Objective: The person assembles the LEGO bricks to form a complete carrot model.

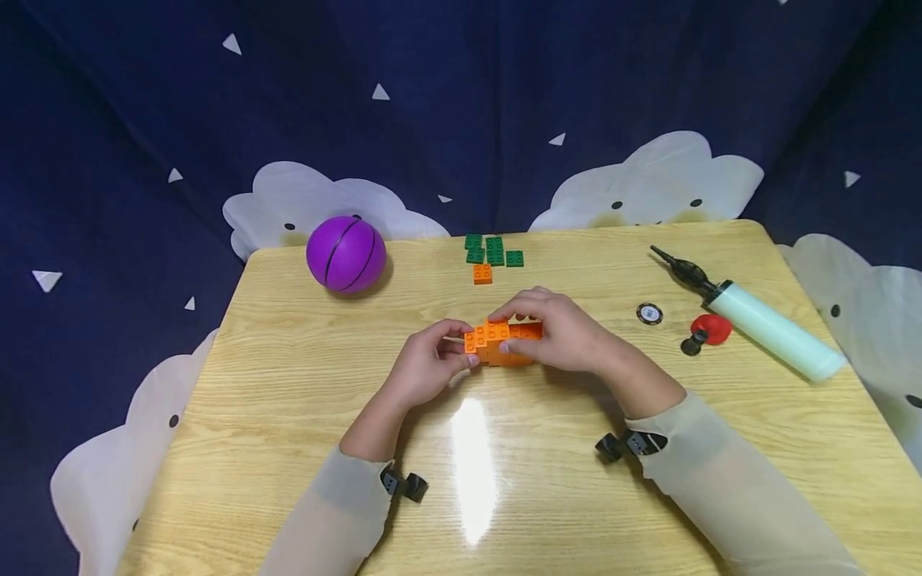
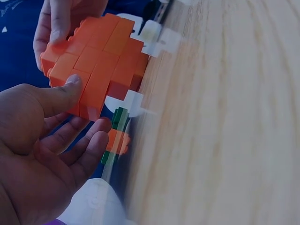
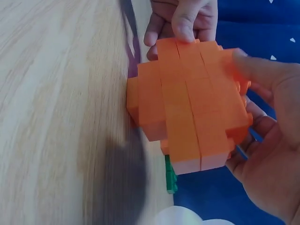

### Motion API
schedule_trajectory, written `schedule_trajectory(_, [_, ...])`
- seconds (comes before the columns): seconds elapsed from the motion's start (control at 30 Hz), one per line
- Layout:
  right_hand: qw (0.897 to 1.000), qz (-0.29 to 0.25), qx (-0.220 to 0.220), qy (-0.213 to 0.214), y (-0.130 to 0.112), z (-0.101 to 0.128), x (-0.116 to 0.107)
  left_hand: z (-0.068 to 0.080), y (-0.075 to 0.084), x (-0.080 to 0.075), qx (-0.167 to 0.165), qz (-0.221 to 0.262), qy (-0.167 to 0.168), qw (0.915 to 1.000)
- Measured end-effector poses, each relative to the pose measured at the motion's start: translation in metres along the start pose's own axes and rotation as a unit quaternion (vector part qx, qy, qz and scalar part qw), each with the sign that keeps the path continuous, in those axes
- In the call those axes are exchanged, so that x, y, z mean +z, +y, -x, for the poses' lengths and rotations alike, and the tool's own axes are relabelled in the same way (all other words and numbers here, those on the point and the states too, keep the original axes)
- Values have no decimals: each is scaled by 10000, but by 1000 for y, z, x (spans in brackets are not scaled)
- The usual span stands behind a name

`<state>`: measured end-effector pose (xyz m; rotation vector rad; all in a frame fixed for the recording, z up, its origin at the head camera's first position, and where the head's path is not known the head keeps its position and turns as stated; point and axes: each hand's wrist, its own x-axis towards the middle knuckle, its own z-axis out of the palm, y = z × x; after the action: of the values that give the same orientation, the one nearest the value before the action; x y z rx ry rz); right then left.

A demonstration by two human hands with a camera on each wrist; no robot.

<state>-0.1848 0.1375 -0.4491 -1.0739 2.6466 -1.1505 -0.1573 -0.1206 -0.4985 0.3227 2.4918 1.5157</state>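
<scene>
An orange structure of stacked toy building bricks stands just above or on the middle of the table; I cannot tell which. Its outline is stepped, and studs show along its top. My left hand pinches its left end, thumb on the near face and fingertips behind. At the upper right, my right hand grips it, the thumb against the near side and the other fingers behind. Further back lie a loose orange brick and several green bricks.
A purple ball sits at the table's back left. To the right are a round chip, a red object with a black part, and a pale hand pump with a black nozzle. A dark blue curtain hangs behind the table.
</scene>
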Motion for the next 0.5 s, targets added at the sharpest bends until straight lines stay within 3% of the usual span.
schedule_trajectory(0.3, [9956,-856,342,-194,19,-9,-3,-1,-2,-3,-91,-27,30,10000])
schedule_trajectory(0.5, [9926,-847,868,-39,30,-18,-6,-2,-2,-5,-141,-100,69,9998])
